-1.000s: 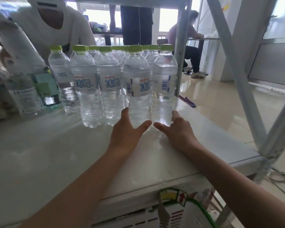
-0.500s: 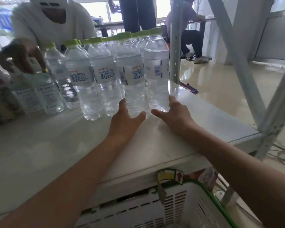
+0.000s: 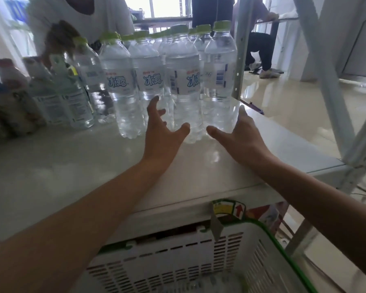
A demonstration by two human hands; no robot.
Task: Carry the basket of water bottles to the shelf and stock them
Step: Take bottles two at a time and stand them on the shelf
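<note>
Several clear water bottles (image 3: pixel 183 81) with green caps stand in rows on the white shelf board (image 3: pixel 72 166). My left hand (image 3: pixel 163 132) reaches toward the lower part of the front bottles with fingers spread, thumb near a bottle's base. My right hand (image 3: pixel 239 136) lies open beside the rightmost front bottle (image 3: pixel 219 81), fingers along its right side and thumb near its base. The white basket (image 3: pixel 178 261) with a green rim sits below the shelf's front edge, and I see no bottles in the part that shows.
Other bottles and packaged goods (image 3: pixel 40 96) stand at the left of the shelf. A person in a white shirt (image 3: pixel 76 20) works behind it. A metal upright (image 3: pixel 241 49) rises right of the bottles, and slanted frame bars (image 3: pixel 330 92) cross the right.
My left hand has lifted slightly and spread its fingers. The view has tilted down, showing more of the basket. The person behind has moved a hand among the left bottles.
</note>
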